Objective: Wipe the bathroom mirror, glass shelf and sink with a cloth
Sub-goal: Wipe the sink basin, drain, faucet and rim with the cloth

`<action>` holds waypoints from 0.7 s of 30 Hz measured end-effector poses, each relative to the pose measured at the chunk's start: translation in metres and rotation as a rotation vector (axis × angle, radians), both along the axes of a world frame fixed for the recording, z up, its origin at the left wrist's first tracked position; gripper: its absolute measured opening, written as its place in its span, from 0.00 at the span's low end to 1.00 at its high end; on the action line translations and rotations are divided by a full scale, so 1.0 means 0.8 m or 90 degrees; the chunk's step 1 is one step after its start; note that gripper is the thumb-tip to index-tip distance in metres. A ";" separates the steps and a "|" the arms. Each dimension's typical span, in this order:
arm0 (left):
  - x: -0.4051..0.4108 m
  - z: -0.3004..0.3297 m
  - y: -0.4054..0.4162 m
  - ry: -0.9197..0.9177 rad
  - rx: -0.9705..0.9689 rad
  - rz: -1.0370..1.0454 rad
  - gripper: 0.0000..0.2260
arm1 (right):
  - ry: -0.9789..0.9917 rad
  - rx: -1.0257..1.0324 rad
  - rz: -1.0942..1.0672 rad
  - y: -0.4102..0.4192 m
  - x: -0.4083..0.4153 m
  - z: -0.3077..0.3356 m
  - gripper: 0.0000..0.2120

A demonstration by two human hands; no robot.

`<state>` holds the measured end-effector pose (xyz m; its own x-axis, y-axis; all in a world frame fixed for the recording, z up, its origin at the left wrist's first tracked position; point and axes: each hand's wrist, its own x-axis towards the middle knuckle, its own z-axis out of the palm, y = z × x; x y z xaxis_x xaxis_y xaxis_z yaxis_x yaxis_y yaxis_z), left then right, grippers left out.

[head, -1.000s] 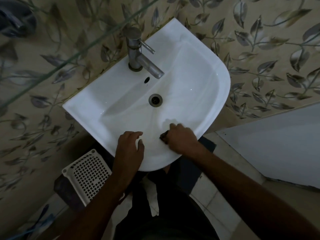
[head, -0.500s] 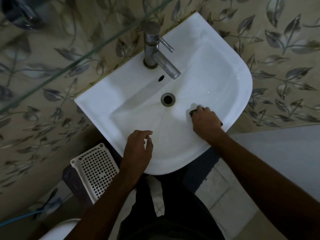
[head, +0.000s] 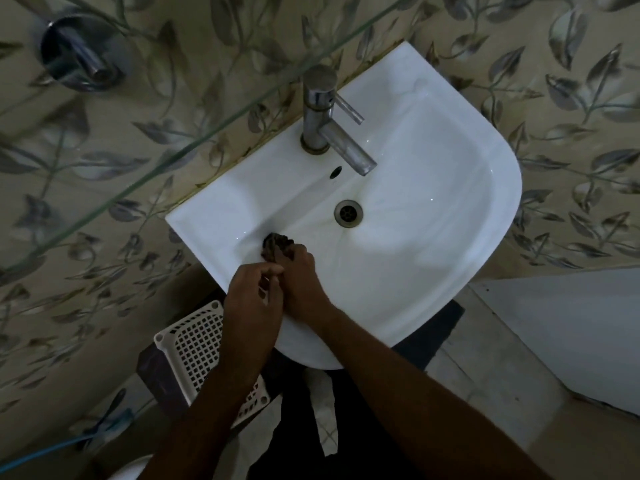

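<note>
Both hands (head: 277, 289) pinch the dark cloth (head: 277, 244) inside the sink (head: 433, 237).

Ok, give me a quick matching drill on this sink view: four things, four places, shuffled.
Things:
1. cloth
2. faucet
3. drain
4. basket

Places:
A. on the floor, below the sink's left side
B. bottom of the basin
C. gripped by the right hand, against the basin's left slope
D. on the sink's back ledge

Pairs: 1-C, 2-D, 3-B, 4-A

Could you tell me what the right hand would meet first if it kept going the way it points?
Probably the sink wall left of the drain; the right hand grips the cloth there.
</note>
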<state>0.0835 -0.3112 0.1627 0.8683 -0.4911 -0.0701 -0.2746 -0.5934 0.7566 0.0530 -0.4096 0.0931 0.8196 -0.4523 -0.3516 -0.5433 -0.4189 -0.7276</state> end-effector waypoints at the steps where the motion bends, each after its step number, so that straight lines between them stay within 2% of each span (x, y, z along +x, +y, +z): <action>1: 0.004 0.002 0.003 0.002 0.003 0.002 0.07 | 0.001 -0.032 0.047 -0.004 -0.004 -0.005 0.19; 3: 0.011 0.005 0.006 0.010 0.005 -0.010 0.07 | 0.033 -0.095 0.145 -0.020 -0.024 -0.017 0.21; 5: 0.015 0.005 0.008 0.027 0.014 -0.028 0.08 | 0.129 -0.161 0.193 -0.047 -0.059 -0.023 0.23; 7: 0.019 0.003 0.009 0.038 0.018 -0.039 0.08 | 0.241 -0.200 0.109 -0.073 -0.096 -0.021 0.23; 10: 0.023 -0.002 0.009 0.038 0.010 -0.052 0.07 | 0.328 -0.251 -0.090 -0.084 -0.096 -0.017 0.19; 13: 0.023 -0.005 0.007 0.046 0.010 -0.080 0.08 | 0.271 -0.203 -0.105 -0.048 -0.052 -0.021 0.24; 15: 0.023 -0.008 0.005 0.045 0.014 -0.100 0.07 | 0.161 -0.173 -0.040 -0.015 -0.019 -0.026 0.27; 17: 0.023 -0.009 0.005 0.041 0.017 -0.103 0.07 | 0.087 -0.188 0.014 0.004 0.011 -0.029 0.24; 19: 0.024 -0.010 0.005 0.035 0.013 -0.106 0.08 | 0.092 -0.219 0.011 -0.002 0.033 -0.041 0.22; 21: 0.024 -0.010 0.005 0.038 0.009 -0.113 0.08 | 0.110 -0.254 -0.021 -0.025 0.038 -0.056 0.23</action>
